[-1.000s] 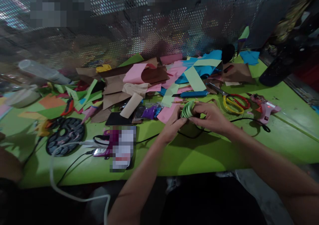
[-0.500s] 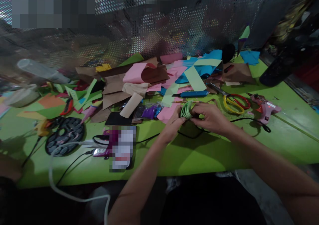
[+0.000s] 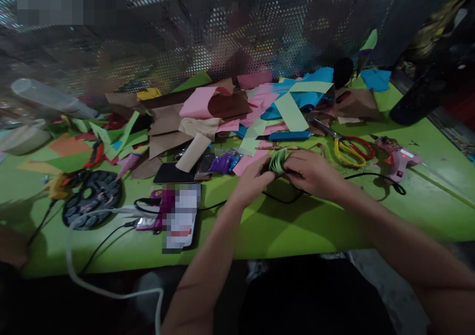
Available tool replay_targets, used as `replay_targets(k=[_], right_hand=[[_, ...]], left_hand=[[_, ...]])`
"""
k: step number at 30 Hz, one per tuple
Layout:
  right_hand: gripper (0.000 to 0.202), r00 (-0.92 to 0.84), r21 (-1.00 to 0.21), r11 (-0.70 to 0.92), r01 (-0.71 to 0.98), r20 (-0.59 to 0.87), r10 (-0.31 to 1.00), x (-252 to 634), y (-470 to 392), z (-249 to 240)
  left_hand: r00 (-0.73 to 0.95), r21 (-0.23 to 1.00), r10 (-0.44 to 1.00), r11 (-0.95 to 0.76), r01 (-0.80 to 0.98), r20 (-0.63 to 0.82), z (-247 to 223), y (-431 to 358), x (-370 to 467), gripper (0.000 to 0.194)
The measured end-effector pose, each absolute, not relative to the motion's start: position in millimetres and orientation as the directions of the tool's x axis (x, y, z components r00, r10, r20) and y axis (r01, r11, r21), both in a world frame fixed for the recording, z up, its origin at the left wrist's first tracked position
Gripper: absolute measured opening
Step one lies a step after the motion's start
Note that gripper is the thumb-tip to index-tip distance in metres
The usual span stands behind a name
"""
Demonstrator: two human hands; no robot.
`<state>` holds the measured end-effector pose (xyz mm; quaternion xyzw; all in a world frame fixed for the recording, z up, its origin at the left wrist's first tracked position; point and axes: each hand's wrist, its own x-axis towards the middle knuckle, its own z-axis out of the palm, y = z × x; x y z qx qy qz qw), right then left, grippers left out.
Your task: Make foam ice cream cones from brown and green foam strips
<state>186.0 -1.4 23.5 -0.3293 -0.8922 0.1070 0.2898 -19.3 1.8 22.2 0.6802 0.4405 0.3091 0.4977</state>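
Before me spreads the green table (image 3: 282, 236). Over it, my left hand (image 3: 256, 179) and right hand (image 3: 313, 172) sit close together, fingers curled nearly closed. From them, red-and-yellow scissors (image 3: 350, 155) lie between two and three o'clock, the pink glue gun (image 3: 403, 161) at three. Between my fingertips I pinch a curled light-green paper bundle (image 3: 277, 163).

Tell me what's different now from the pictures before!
The view tipped a little, and the green strips show a bit less between the left hand and right hand. Nothing was picked up or let go: both hands still hold the strips. The scissors and pink glue gun stayed put.
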Motion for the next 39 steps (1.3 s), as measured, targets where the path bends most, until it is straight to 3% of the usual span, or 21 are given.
replay_targets(k=[12,18,21,30,39], right_hand=[[0.015,-0.621,-0.359,0.754,0.551,0.426,0.657,186.4,-2.7,25.0],[0.009,-0.61,-0.427,0.725,0.541,0.395,0.687,189.8,1.3,22.6],[0.007,-0.583,-0.494,0.702,0.513,0.4,0.707,190.9,2.8,22.6],[0.007,-0.545,-0.523,0.688,0.503,0.427,0.722,192.8,4.2,27.3],[0.008,-0.571,-0.468,0.719,0.514,0.438,0.694,192.9,4.3,25.0]], left_hand=[[0.427,0.888,0.904,-0.17,0.428,-0.033,40.0,2.5,-16.0,0.042],[0.525,0.994,0.85,-0.013,0.104,-0.044,27.5,3.5,-28.3,0.047],[0.57,0.997,0.818,0.059,0.046,-0.075,23.6,4.8,-33.9,0.05],[0.501,0.985,0.852,0.086,0.149,-0.15,22.2,2.1,-34.6,0.052],[0.499,0.958,0.861,-0.051,0.283,-0.101,27.4,0.5,-33.3,0.042]])
